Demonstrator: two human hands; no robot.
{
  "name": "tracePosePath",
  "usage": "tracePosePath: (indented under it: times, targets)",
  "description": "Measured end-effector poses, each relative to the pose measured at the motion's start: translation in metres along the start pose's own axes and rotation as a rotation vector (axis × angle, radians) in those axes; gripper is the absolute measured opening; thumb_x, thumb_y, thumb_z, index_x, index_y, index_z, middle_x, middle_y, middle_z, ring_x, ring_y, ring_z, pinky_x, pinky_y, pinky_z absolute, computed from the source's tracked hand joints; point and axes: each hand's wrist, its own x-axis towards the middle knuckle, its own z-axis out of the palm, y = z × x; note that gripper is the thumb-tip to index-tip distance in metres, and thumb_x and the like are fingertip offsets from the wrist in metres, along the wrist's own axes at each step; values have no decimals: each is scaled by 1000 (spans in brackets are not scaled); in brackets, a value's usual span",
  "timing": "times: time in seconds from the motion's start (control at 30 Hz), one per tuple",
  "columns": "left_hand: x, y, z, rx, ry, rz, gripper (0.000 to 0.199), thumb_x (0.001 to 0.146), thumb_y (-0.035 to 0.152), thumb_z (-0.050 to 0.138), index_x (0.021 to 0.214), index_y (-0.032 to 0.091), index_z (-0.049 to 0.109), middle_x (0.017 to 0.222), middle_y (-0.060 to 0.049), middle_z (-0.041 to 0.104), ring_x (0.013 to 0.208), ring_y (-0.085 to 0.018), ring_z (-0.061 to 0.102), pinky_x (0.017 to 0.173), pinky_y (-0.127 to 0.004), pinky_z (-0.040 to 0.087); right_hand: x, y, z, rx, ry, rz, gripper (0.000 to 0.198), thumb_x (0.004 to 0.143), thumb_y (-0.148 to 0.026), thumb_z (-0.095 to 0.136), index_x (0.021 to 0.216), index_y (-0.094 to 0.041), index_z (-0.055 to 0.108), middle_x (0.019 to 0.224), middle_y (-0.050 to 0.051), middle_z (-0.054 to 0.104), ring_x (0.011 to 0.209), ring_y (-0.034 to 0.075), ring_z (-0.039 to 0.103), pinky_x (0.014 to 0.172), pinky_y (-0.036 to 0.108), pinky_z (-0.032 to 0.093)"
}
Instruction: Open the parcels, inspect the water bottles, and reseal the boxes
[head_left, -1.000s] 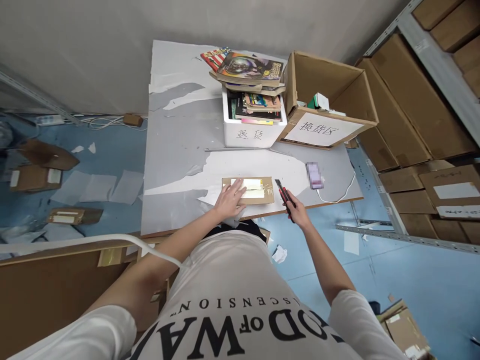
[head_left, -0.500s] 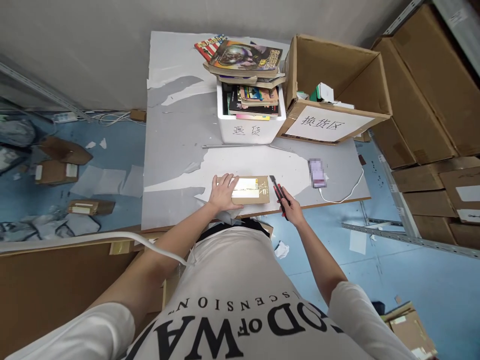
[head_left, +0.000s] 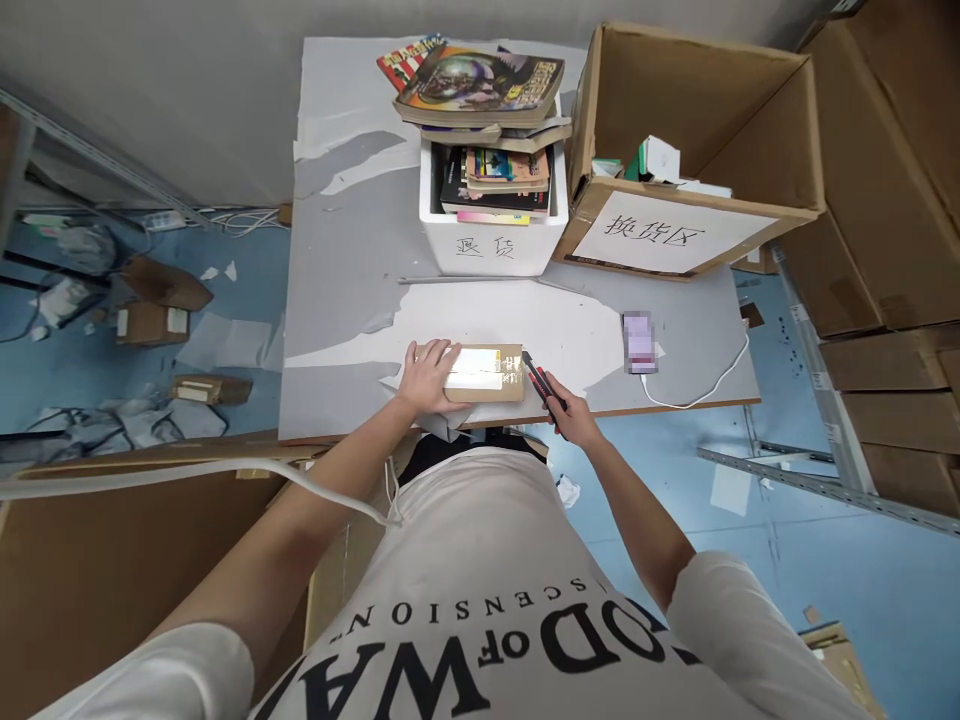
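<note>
A small cardboard box [head_left: 484, 392] with white labels and clear tape lies flat at the front of the table. My left hand [head_left: 430, 377] grips its left end, fingers over the top and thumb along the near side. In my right hand [head_left: 574, 408] is a black and red utility knife [head_left: 541, 385], held at a slant. Its tip is beside the upper right corner of the box; whether it touches the cardboard I cannot tell.
Behind the box stands a white bin [head_left: 487, 248] piled with books [head_left: 480, 85]. Right of it is a large open carton [head_left: 697, 100] holding small boxes. A phone [head_left: 639, 343] on a white cable lies at right. Cartons fill the shelf [head_left: 855, 270].
The knife tip has come closer to the box's right end. My left hand keeps its hold on the box, and the whole view has shifted slightly.
</note>
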Motion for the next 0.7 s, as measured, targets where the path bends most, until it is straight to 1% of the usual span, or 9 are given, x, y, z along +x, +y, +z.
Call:
tracePosePath:
  times: [0.1,0.2,0.3,0.37,0.43,0.53,0.7]
  targets:
    - [1,0,1,-15,0,-10,112,53,69,67,144,15,33,143,-21,39,131,-41,32,112,-57,3,-1,0,-15,-34,-77,-9,61,89,-42,45,147,-29,31,75,0,59,50,8,48,40,20,46]
    - [1,0,1,-42,-2,-27,111,51,68,69,143,15,34,141,-20,39,130,-41,32,112,-57,4,-5,0,-24,-91,-163,-49,60,90,-40,45,147,-26,33,62,-2,55,46,9,45,43,21,46]
    - [2,0,0,-58,-14,-29,110,51,66,70,143,17,35,140,-19,40,129,-42,33,111,-58,6,-11,2,-27,-132,-211,-78,58,91,-38,43,147,-26,34,65,-1,57,48,9,46,45,22,46]
    - [2,0,-1,-59,-21,-27,109,52,66,69,143,17,35,140,-19,40,129,-42,33,111,-58,7,-15,3,-26,-137,-214,-78,57,91,-38,43,146,-28,34,69,-1,58,51,10,49,46,22,47]
    - [3,-1,-1,-55,-21,-24,109,52,67,69,143,17,35,139,-20,40,129,-42,33,111,-58,7,-19,6,-24,-125,-204,-60,57,91,-38,42,146,-28,34,68,-1,58,51,10,50,45,22,47]
    - [4,-1,0,-40,-24,-21,111,51,68,68,143,15,35,140,-21,40,129,-41,33,111,-58,6,-26,8,-19,-97,-185,-37,58,92,-39,41,147,-26,32,64,-2,57,48,9,48,44,22,46]
    - [3,-2,2,-22,-15,-9,112,52,71,67,143,15,34,139,-21,40,129,-41,33,111,-57,5,-34,12,-13,-67,-177,-54,58,93,-40,39,149,-27,28,59,-4,54,45,9,45,42,22,46]
